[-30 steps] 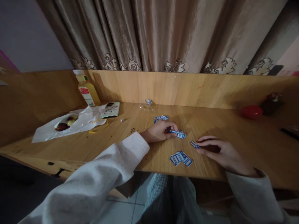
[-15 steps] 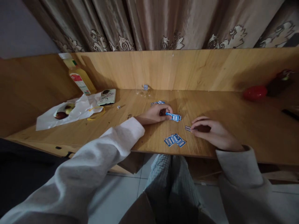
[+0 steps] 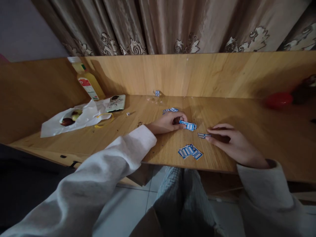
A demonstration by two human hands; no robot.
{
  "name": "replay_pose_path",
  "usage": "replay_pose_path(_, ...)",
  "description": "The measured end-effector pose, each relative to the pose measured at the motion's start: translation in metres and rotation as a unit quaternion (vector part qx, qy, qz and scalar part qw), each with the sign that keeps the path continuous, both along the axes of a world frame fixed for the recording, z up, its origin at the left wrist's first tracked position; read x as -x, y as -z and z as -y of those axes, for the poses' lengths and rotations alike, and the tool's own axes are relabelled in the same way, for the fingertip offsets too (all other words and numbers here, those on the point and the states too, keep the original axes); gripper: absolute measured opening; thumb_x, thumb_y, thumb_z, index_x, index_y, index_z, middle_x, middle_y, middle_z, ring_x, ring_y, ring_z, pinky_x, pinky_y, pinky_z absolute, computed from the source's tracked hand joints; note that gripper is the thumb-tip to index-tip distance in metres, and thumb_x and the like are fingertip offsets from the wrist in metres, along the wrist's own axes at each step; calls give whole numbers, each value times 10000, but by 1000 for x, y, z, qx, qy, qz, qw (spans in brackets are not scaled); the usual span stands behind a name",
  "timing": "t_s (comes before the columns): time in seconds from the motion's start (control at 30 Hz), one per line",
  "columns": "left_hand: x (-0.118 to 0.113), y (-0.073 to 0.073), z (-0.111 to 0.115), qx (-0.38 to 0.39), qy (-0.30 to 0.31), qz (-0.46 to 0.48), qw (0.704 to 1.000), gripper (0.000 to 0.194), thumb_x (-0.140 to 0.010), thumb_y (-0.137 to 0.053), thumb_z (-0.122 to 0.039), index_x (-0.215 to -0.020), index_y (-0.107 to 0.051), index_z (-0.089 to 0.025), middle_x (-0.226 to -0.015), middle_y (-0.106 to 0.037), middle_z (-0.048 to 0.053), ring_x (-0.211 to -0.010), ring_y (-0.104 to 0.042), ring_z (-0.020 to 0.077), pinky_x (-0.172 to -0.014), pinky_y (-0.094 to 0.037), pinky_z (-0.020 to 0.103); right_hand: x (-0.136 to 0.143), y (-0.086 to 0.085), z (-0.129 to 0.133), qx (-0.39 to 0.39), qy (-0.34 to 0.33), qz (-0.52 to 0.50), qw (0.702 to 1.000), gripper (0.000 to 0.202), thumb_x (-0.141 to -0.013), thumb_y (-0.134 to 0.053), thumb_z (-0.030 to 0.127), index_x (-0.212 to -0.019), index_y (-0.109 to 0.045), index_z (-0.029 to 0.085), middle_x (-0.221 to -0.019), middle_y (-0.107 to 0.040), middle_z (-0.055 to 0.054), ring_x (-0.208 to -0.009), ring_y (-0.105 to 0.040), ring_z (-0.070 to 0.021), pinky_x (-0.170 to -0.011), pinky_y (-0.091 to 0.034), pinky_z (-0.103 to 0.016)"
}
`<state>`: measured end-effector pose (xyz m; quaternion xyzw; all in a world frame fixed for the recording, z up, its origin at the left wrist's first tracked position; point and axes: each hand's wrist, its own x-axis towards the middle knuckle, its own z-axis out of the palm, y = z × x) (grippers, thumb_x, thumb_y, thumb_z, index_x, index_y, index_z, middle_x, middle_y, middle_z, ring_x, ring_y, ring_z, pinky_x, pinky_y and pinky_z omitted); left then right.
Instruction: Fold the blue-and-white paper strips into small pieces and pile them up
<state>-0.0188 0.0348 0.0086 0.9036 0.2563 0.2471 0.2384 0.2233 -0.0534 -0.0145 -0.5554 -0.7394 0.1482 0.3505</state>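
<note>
Curtain is hung behind a wooden back panel; desk runs beneath it, w/ side panel at far left. White plastic bag is spread on desk's left part, fruit seen inside it. Juice bottle stands in the back-left corner, a flat packet lying just beside bag. Red round object sits far right, blurred.

Left hand rests near desk centre, fingers closed on a small stack of blue-white cards, held at its left end; stack lies low over desk. Right hand lies well right of it, fingers nearly together, fingertips pressed on a single card flat on desk. Whether that card is pinched or only touched can't be told.

Fanned card group lies near front edge, between the hands, untouched. Another few cards sit just behind left hand. One tiny card piece is propped at back panel's foot. Yellow band lies by bag's edge.
</note>
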Motion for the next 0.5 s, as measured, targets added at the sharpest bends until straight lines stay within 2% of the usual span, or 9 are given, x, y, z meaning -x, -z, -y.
replay_pose_path(0.17, -1, 0, 1, -13, 0, -2, 1000, 132, -789, -582, -224, -887, -577, -135, -740, -544, -6, -620, -442, 76, -590, -346, 205, -1, -2, 2, -11, -3, 3, 1000, 264, -764, -603, 399, -925, -712, 220, -1039, -625, -66, -986, -579, -221, -869, -464, -380)
replay_pose_path(0.5, -3, 3, 1, -26, 0, 2, 1000, 151, -803, -565, -253, -903, -559, -140, -795, -557, 14, -667, -469, 94, -625, -359, 224, 1, -5, 0, 12, -2, -29, 999, 215, -764, -593, 396, -856, -703, 236, -940, -656, -47, -847, -615, -214, -739, -487, -368)
